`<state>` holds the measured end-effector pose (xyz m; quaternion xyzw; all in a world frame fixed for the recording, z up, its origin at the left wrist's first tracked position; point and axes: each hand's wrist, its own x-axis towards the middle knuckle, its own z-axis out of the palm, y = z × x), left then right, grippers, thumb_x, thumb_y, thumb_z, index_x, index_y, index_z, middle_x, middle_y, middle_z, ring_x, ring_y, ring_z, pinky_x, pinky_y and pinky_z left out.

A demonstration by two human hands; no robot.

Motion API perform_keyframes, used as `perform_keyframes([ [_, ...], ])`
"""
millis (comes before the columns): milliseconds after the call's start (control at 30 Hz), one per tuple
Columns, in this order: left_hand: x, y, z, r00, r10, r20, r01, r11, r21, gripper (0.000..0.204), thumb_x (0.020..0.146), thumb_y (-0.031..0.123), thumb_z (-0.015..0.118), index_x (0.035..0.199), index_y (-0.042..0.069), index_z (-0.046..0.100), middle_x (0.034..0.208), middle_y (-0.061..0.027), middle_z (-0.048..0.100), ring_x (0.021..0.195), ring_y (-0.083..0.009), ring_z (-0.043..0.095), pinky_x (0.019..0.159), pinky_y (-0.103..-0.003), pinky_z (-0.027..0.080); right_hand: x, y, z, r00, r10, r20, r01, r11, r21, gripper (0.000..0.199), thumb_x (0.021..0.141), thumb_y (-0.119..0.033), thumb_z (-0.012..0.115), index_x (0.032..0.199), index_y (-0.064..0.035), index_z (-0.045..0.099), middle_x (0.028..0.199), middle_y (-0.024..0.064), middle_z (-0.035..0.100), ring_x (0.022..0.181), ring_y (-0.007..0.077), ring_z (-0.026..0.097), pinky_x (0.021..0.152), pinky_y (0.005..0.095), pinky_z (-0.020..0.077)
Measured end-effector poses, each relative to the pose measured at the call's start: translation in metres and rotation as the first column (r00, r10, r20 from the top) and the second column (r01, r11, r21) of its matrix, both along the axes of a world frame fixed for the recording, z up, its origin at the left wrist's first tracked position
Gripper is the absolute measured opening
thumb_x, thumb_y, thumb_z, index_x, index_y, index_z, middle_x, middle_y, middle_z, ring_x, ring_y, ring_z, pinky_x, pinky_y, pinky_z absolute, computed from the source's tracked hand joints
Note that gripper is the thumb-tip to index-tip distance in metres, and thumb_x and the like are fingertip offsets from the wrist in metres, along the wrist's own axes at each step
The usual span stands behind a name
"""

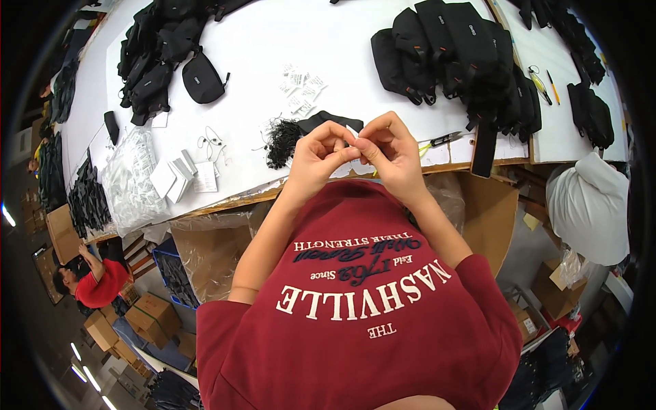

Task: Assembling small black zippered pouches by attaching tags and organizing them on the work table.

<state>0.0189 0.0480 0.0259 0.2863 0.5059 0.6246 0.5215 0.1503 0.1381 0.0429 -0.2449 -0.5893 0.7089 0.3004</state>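
Close together at the table's near edge, my left hand (pixel 320 154) and my right hand (pixel 391 152) are both closed in a pinch. Between their fingertips shows a small white tag (pixel 352 130), mostly covered by the fingers. Just beyond them lies a black pouch (pixel 333 120), partly hidden by my hands. A tangled heap of black strings (pixel 281 141) sits left of my left hand. Several small white printed slips (pixel 304 92) are scattered farther back. Right of my right hand, a dark-handled cutter (pixel 447 139) lies near the edge.
Piles of black pouches (pixel 471 44) stand at the back right and more black bags (pixel 147 72) at the back left. White card stacks (pixel 174 179) and a clear plastic bag (pixel 133 181) are at left. A black phone (pixel 484 148) overhangs the edge. Another person (pixel 102 281) works at far left.
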Motion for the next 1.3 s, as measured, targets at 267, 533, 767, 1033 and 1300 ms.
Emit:
perform_keyframes([
  [267,-0.017,-0.024,-0.042,0.871,-0.107,-0.480,0.047,0.990,-0.135,0.016,0.080,0.002,0.059,0.096,0.004,0.059,0.100,-0.0062,0.055,0.085,-0.0121,0.055,0.071,-0.026,0.044,0.145,0.117,-0.139,0.413,-0.777,0.475,0.325,0.613,0.721,0.041,0.080,-0.030,0.068,0.112,-0.0075,0.056,0.104,0.0104,0.059,0.100,0.0237,0.055,0.087,0.0363,0.0420],
  [533,-0.041,-0.033,-0.084,0.444,-0.410,-0.797,0.219,0.912,-0.347,0.052,0.070,-0.009,0.053,0.114,0.016,0.060,0.130,-0.0023,0.050,0.123,-0.0271,0.042,0.104,-0.039,0.028,0.216,0.134,-0.181,-0.045,-0.745,0.666,0.124,0.657,0.743,0.085,0.068,-0.044,0.074,0.137,-0.0123,0.036,0.127,0.0194,0.047,0.117,0.0381,0.043,0.097,0.0472,0.0361],
  [767,-0.043,-0.017,-0.061,0.324,-0.091,-0.942,0.137,0.989,-0.049,0.034,0.073,0.004,0.067,0.106,0.011,0.063,0.098,-0.0038,0.064,0.101,-0.0238,0.054,0.093,-0.036,0.037,0.226,0.136,-0.174,0.094,-0.771,0.630,0.067,0.636,0.769,0.088,0.069,-0.047,0.073,0.139,-0.0133,0.033,0.122,0.0206,0.052,0.114,0.0390,0.047,0.095,0.0479,0.0376],
  [1033,-0.029,-0.018,0.010,0.341,-0.071,-0.937,0.198,0.980,-0.002,0.026,0.076,0.012,0.069,0.099,0.007,0.060,0.074,-0.0092,0.057,0.069,-0.0256,0.053,0.064,-0.034,0.043,0.092,0.082,-0.032,0.888,-0.263,0.376,0.064,0.883,0.466,0.052,0.085,-0.024,0.065,0.130,-0.0057,0.046,0.131,0.0129,0.049,0.118,0.0238,0.047,0.100,0.0346,0.0336],
  [1300,-0.014,-0.017,-0.010,0.285,-0.112,-0.952,0.286,0.958,-0.027,0.022,0.077,0.015,0.067,0.099,0.011,0.065,0.090,-0.0076,0.059,0.082,-0.0247,0.055,0.070,-0.034,0.044,0.031,0.035,-0.038,0.629,0.497,0.598,-0.556,0.825,-0.102,0.030,0.088,-0.029,0.059,0.097,-0.0004,0.067,0.065,0.0033,0.060,0.056,0.0097,0.052,0.054,0.0259,0.0432],
])
